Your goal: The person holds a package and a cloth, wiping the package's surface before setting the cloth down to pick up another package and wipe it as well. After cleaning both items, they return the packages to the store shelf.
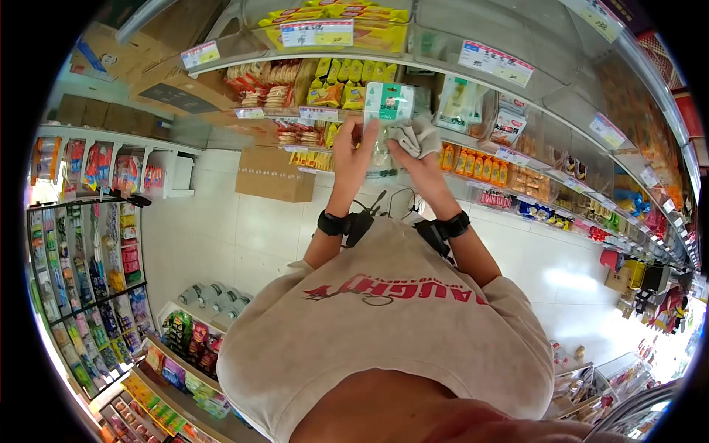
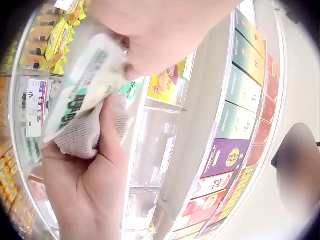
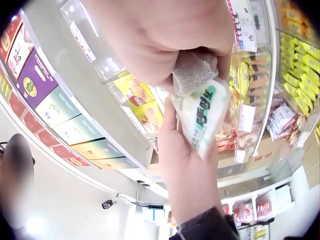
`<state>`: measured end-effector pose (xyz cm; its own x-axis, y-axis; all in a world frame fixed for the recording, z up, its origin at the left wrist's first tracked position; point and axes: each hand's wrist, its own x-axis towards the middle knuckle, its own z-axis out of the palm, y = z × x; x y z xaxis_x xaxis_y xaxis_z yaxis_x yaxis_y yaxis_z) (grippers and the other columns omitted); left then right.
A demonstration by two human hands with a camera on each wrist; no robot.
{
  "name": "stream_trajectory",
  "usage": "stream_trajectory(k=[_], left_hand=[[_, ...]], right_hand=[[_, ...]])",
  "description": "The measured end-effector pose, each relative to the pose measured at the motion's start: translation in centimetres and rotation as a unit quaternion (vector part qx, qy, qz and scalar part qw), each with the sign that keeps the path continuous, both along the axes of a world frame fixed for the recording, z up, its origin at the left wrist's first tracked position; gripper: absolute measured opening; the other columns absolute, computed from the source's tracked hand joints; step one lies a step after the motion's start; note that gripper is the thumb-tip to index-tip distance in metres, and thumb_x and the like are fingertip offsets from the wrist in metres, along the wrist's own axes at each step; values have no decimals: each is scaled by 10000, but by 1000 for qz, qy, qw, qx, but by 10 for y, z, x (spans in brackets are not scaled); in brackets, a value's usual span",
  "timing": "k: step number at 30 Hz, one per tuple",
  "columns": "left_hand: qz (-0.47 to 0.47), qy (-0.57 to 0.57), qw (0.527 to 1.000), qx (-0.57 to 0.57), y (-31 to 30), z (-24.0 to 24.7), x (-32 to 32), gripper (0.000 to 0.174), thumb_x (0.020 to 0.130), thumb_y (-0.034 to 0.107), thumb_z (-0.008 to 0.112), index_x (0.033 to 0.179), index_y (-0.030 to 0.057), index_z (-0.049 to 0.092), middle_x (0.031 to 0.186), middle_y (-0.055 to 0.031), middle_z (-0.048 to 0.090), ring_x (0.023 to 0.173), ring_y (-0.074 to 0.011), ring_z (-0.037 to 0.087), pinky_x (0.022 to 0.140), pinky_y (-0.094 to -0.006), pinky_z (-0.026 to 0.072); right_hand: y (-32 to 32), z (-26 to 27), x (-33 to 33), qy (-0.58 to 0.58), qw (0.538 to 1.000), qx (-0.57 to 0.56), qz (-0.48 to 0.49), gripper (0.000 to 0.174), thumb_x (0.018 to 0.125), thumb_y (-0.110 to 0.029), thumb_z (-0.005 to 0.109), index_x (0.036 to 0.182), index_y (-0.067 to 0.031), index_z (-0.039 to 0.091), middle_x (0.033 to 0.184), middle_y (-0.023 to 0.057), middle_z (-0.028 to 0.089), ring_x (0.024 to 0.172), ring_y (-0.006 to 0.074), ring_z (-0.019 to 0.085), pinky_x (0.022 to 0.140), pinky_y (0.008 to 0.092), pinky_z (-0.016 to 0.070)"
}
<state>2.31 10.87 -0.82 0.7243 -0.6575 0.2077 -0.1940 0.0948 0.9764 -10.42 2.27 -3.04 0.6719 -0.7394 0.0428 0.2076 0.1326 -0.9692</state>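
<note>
In the head view my left hand (image 1: 351,151) pinches the left edge of a clear plastic snack packet (image 1: 388,102) with a green and white label. My right hand (image 1: 427,176) grips a folded grey-white cloth (image 1: 415,138) at the packet's right side. Seen from the left wrist, the packet (image 2: 82,85) is tilted, with the cloth (image 2: 82,135) against its lower face. The right wrist view shows the cloth (image 3: 195,72) bunched under the right fingers, overlapping the upper part of the packet (image 3: 202,117). The packet is held up in front of the shelves.
Shelf bins of yellow snack packets (image 1: 340,92) lie just beyond the hands. More clear packets (image 1: 461,103) stand in a bin to the right. Price tags (image 1: 317,33) line the shelf edges. A cardboard box (image 1: 275,173) sits on the floor at left.
</note>
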Motion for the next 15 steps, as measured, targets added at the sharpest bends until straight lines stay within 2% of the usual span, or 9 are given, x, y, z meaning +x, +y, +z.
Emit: stream_trajectory(k=[4, 5, 8, 9, 11, 12, 13, 14, 15], left_hand=[[19, -47, 999, 6, 19, -6, 1, 245, 971, 156, 672, 1143, 5, 585, 899, -25, 593, 809, -89, 542, 694, -263, 469], [17, -48, 999, 3, 24, -4, 0, 282, 980, 180, 666, 1178, 1, 575, 945, -40, 609, 852, -102, 564, 722, -272, 490], [-91, 124, 988, -27, 32, 7, -15, 449, 1028, 323, 595, 1320, -9, 515, 1128, -92, 613, 1022, -143, 572, 859, -289, 494], [-174, 142, 973, 50, 39, -3, -6, 629, 1058, 493, 455, 1424, -19, 451, 1273, -129, 584, 1168, -172, 541, 1002, -297, 440], [-177, 270, 946, 14, 41, -13, -11, 684, 1063, 531, 393, 1479, -11, 380, 1402, -113, 503, 1270, -173, 497, 1059, -310, 414], [-180, 332, 926, -4, 41, -11, -14, 711, 1065, 551, 362, 1506, -7, 345, 1466, -105, 462, 1321, -174, 475, 1087, -316, 401], [-189, 332, 924, -3, 44, -7, -13, 714, 1058, 577, 350, 1502, 18, 363, 1459, -92, 477, 1315, -163, 486, 1071, -311, 421], [-182, 319, 930, 0, 46, -2, -14, 672, 1056, 574, 369, 1405, 6, 451, 1330, -78, 535, 1193, -150, 512, 994, -297, 432], [-174, 304, 937, 3, 48, 3, -15, 650, 1053, 571, 388, 1308, -7, 539, 1200, -65, 593, 1072, -136, 538, 916, -282, 444]], right_hand=[[2, -6, 0, 90, 980, -165, -64, 320, 903, -33, 685, 1185, -1, 538, 1082, 56, 582, 1006, 130, 554, 870, 265, 474], [5, -13, 2, 81, 973, -194, -92, 246, 886, 4, 647, 1124, 20, 587, 1054, 105, 605, 975, 216, 593, 871, 311, 489], [21, -17, 0, 167, 910, -364, -111, 297, 865, 9, 647, 1157, 25, 594, 1142, 176, 627, 1083, 329, 614, 928, 367, 494], [33, -10, 4, 135, 913, -375, -88, 315, 862, -1, 650, 1170, 25, 590, 1174, 196, 621, 1131, 354, 597, 952, 380, 486], [56, 16, 18, 69, 915, -395, -46, 352, 856, -21, 654, 1198, 26, 583, 1239, 235, 608, 1227, 402, 562, 999, 406, 471], [59, 23, 15, 96, 897, -429, -46, 356, 864, -45, 657, 1204, 27, 577, 1260, 243, 600, 1257, 405, 544, 1010, 403, 466], [61, 29, 12, 122, 877, -462, -47, 363, 872, -70, 660, 1210, 29, 572, 1280, 251, 592, 1287, 408, 527, 1022, 401, 461], [61, 33, 9, 146, 856, -493, -49, 371, 880, -94, 663, 1216, 30, 567, 1300, 259, 584, 1316, 410, 509, 1034, 398, 456], [56, 26, 8, 128, 893, -430, -38, 358, 911, -126, 652, 1224, 25, 564, 1269, 229, 598, 1253, 374, 546, 1003, 382, 463]])
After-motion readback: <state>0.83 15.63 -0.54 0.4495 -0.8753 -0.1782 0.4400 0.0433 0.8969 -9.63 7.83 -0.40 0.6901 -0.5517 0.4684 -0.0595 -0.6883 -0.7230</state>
